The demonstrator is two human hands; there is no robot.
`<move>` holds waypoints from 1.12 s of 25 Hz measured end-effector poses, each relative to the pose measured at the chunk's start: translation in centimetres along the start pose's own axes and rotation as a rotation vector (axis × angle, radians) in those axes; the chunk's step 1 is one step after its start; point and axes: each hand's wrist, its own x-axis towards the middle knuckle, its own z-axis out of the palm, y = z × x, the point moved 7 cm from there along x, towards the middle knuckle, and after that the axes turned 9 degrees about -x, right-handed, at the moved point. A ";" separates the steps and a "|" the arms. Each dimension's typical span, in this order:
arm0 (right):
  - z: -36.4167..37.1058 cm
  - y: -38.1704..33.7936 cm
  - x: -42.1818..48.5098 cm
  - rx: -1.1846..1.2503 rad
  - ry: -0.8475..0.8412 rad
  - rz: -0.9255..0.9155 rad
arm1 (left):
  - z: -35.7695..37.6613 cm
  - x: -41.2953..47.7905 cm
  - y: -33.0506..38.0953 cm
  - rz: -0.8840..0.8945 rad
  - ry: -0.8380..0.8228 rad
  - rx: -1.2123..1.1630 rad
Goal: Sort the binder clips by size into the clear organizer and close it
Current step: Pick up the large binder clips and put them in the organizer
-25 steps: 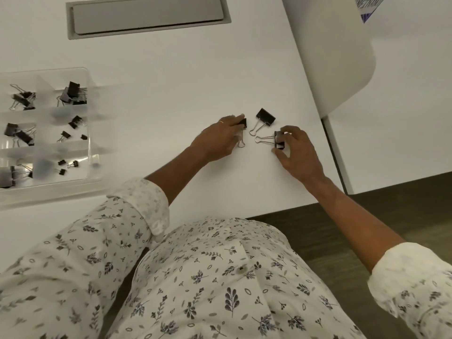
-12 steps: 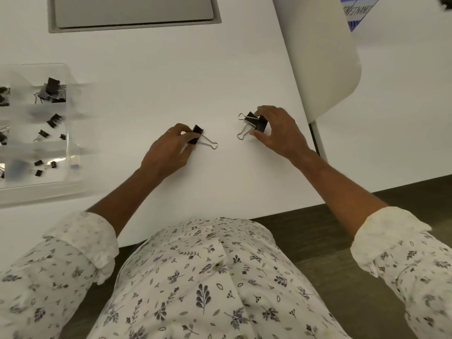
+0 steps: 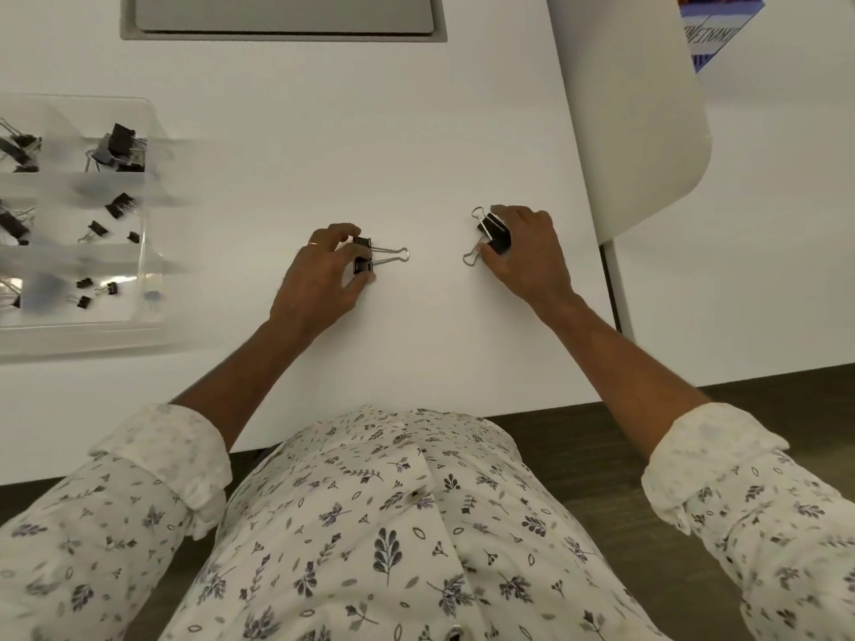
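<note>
Left hand (image 3: 324, 275) and right hand (image 3: 532, 256) have drawn well apart.
A second ago they met over three clips; now the left pinches one binder clip (image 3: 363, 263) at its 2 o'clock, handles toward 3 o'clock, the right a pair of clips (image 3: 497, 238) at its 10 o'clock; the clear organizer (image 3: 69, 340) lies open at 9 o'clock.

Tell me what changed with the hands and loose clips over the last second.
The right hand also gathered the one lying loose in the middle, so it now pinches two clips; the left hand took hold of its one clip. The hands drew apart. The clear organizer stayed open on the left of the table.
</note>
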 end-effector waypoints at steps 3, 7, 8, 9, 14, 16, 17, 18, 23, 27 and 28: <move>0.5 0.1 0.5 0.012 -0.074 -0.009 | 0.3 0.4 0.1 -0.004 -0.027 -0.025; 1.7 0.9 1.1 0.073 -0.147 0.048 | 0.4 0.7 0.2 -0.019 -0.026 -0.047; 1.9 1.0 1.2 0.080 -0.146 0.068 | 0.5 0.7 0.2 -0.023 -0.026 -0.049; 2.1 1.0 1.3 0.087 -0.146 0.093 | 0.5 0.7 0.2 -0.026 -0.023 -0.051; 3.0 1.1 1.5 0.190 -0.136 0.255 | 0.7 0.6 -0.1 -0.055 -0.015 -0.081; 2.9 0.9 1.4 0.212 -0.122 0.293 | 0.8 0.5 -0.1 -0.062 -0.016 -0.089; 2.7 0.7 1.4 0.208 -0.118 0.298 | 0.7 0.5 0.0 -0.063 -0.013 -0.090; 2.4 0.4 1.3 0.197 -0.112 0.297 | 0.7 0.4 0.1 -0.064 -0.012 -0.090; 1.4 -0.5 1.0 0.305 -0.088 0.323 | 0.4 -0.2 0.7 -0.098 0.011 -0.131; 1.1 -1.0 0.4 0.800 -0.079 0.568 | 0.1 -0.8 0.4 -0.273 0.117 -0.359; 1.2 -1.3 0.3 0.967 -0.097 0.632 | 0.1 -0.8 0.4 -0.323 0.156 -0.439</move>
